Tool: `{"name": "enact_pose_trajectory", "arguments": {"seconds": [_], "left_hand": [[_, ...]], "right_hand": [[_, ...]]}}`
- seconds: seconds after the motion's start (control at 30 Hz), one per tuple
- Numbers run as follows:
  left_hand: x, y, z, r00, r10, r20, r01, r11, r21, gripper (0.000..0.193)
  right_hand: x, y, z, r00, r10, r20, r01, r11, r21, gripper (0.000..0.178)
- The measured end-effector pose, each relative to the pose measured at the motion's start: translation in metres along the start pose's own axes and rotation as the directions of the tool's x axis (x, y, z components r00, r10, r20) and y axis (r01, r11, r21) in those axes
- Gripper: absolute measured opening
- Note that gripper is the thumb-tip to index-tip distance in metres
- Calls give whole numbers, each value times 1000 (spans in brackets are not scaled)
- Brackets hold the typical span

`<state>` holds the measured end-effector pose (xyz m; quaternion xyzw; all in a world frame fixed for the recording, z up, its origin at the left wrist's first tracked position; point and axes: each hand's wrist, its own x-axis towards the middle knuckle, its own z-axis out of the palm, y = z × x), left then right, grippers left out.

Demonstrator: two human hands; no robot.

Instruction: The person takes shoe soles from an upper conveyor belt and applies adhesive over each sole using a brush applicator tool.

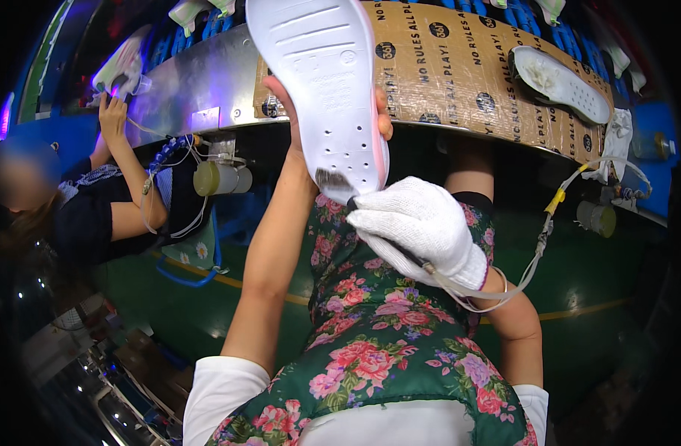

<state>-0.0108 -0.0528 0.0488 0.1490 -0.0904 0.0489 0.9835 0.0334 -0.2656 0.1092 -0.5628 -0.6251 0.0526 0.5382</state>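
A white shoe sole [322, 74] with a pink edge and small holes is held up in my bare left hand [296, 134]. The fingers wrap round it from behind, and its inner face is toward me. My right hand [422, 227], in a white knitted glove, grips a brush [336, 181] close to its head. Dark bristles rest against the narrow lower end of the sole, by the holes. From the brush's back end a clear tube [470, 297] trails past my right wrist.
Brown printed cardboard [459, 74] covers part of the metal bench [214, 82]. A second white sole [563, 83] with a dark rim lies on it at right, near a white cloth [618, 141]. The tube climbs to a yellow fitting [554, 201]. At left, a co-worker [117, 178] handles a pale shoe part.
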Motion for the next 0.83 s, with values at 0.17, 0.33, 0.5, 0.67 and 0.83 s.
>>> {"name": "enact_pose_trajectory", "arguments": {"seconds": [0.17, 0.33, 0.5, 0.67, 0.83], "left_hand": [[1, 3, 5, 993, -121, -6, 121, 978, 170, 131], [8, 2, 6, 979, -196, 51, 189, 974, 122, 130], [-1, 8, 2, 914, -403, -52, 406, 907, 113, 128], [15, 4, 17, 891, -377, -254, 453, 781, 430, 108], [19, 4, 15, 835, -322, -447, 528, 699, 483, 80]], "right_hand": [[10, -2, -16, 990, 140, -6, -138, 982, 129, 24], [-5, -4, 5, 999, 10, 40, -9, 1000, -13, 29], [8, -8, -16, 979, 180, 91, -196, 955, 222, 27], [-4, -3, -1, 995, 2, 103, -4, 1000, 24, 29], [0, -7, -16, 965, 203, 166, -248, 916, 317, 26]]}}
